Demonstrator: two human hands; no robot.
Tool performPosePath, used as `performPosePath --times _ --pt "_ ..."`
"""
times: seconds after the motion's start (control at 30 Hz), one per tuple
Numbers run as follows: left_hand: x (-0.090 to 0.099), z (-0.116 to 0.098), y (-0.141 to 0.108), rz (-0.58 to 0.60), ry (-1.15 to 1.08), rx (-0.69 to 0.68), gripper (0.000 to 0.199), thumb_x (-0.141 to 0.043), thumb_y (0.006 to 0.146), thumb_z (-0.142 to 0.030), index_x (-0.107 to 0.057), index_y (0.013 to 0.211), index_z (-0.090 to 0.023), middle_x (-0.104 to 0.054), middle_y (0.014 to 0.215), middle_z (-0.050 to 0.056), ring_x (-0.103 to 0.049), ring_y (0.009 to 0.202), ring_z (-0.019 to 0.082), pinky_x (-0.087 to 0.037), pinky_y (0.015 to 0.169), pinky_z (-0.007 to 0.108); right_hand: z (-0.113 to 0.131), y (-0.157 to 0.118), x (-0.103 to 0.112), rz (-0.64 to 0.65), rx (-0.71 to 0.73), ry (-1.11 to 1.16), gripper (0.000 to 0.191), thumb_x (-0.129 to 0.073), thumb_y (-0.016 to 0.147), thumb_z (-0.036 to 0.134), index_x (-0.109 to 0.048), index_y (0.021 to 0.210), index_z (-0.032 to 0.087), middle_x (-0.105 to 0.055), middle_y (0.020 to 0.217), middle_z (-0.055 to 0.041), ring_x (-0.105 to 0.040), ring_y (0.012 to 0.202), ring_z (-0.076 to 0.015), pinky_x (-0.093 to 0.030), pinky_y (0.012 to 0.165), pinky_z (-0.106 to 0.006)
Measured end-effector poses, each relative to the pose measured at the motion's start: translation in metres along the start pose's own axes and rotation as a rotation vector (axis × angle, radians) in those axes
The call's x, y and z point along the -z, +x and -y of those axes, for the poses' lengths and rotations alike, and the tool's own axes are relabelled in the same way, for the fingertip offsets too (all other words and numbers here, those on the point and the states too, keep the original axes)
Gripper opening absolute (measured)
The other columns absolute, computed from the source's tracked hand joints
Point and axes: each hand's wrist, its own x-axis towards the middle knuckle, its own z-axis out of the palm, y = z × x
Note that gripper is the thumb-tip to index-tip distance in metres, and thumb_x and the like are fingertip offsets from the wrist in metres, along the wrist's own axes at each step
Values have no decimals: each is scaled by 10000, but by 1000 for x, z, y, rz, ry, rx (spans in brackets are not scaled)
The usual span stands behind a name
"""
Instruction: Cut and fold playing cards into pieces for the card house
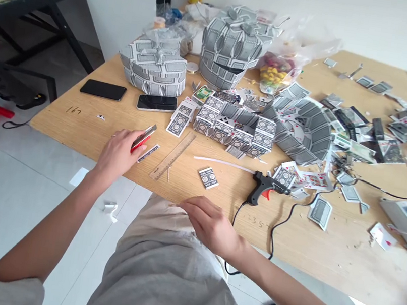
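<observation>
My left hand (119, 152) rests at the table's front left, its fingers closed on a red and grey utility knife (143, 139). Beside those fingers lies a narrow strip of playing card (148, 154). A clear ruler (173, 156) lies to the right of the strip. My right hand (212, 222) is over my lap at the table edge, fingers bent and pressed together; what they hold, if anything, is hidden. Just above it on the table is a folded patterned card (208, 177). Further right lies a black glue gun (265, 187) with a white glue stick (221, 162) behind it.
Card-built pieces stand behind: a long block (233, 129), an open ring (301, 129), a low form (155, 66) and a tall lidded one (232, 50). Two phones (102, 89) lie at left. Loose cards (367, 131) cover the right. The gun's cord (280, 225) crosses the front edge.
</observation>
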Motion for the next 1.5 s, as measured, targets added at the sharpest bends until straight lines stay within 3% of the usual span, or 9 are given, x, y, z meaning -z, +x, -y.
performPosePath --times 0.17,0.27,0.6,0.83,0.97,1.1,1.2,1.3,1.5 --pt "-15 7 21 -16 -5 -3 492 -605 1007 -384 -682 1457 -202 -720 1260 184 -652 1255 401 -510 1103 508 2 -2 11 -156 -513 370 126 -638 1083 303 -732 1123 229 -780 1038 -78 -769 967 -202 -672 823 -326" --pt "-17 7 24 -4 -35 15 468 -620 993 -398 -706 1421 -228 -703 1255 173 -667 1220 391 -527 1078 495 -7 0 16 -243 -719 633 277 -775 989 461 -716 1114 221 -774 993 -63 -766 926 -202 -655 774 -315" --pt "-17 -33 38 -113 1 -128 314 -575 1035 -403 -746 1196 -196 -692 1264 172 -637 1257 385 -471 1135 519 -33 10 33 -285 -792 746 404 -835 912 527 -788 1152 205 -819 1107 -93 -759 1012 -231 -608 877 -367" --pt "-46 -72 92 -43 198 -27 609 -683 926 -639 -730 1166 -81 -690 1256 311 -609 1260 506 -463 1062 582 -43 19 42 -347 -830 854 390 -938 790 493 -774 981 195 -800 967 -46 -718 873 -195 -559 808 -334" --pt "-40 -77 94 -79 179 9 590 -709 894 -622 -733 1108 -72 -697 1228 323 -618 1250 514 -459 1080 606 -41 11 43 -420 -843 903 365 -948 791 475 -754 948 208 -779 921 -21 -705 851 -178 -551 805 -316" --pt "-9 -86 70 -102 -201 9 568 -735 884 -603 -721 1208 -137 -722 1278 221 -683 1187 408 -500 1078 532 -45 7 46 -448 -741 845 321 -908 843 514 -799 951 232 -804 1095 -80 -737 1114 -257 -586 984 -407" --pt "2 -100 45 207 -774 28 494 -739 905 -578 -744 1216 -194 -782 1225 123 -743 1044 298 -572 927 400 -53 15 55 -488 -637 731 313 -884 861 548 -824 859 241 -789 1224 -113 -643 1363 -315 -569 1070 -450" --pt "-11 -117 27 455 -1176 84 434 -610 985 -544 -789 1080 -160 -814 1096 135 -759 919 283 -582 781 379 -64 29 69 -488 -610 718 241 -846 898 491 -842 864 253 -816 1072 -75 -744 1086 -261 -600 982 -431" --pt "-51 -144 12 453 -1387 225 319 -700 957 -500 -759 1000 -191 -826 955 84 -727 707 217 -559 616 331 -77 45 87 -434 -541 696 161 -789 901 373 -860 920 230 -814 979 -64 -748 888 -219 -626 856 -399"
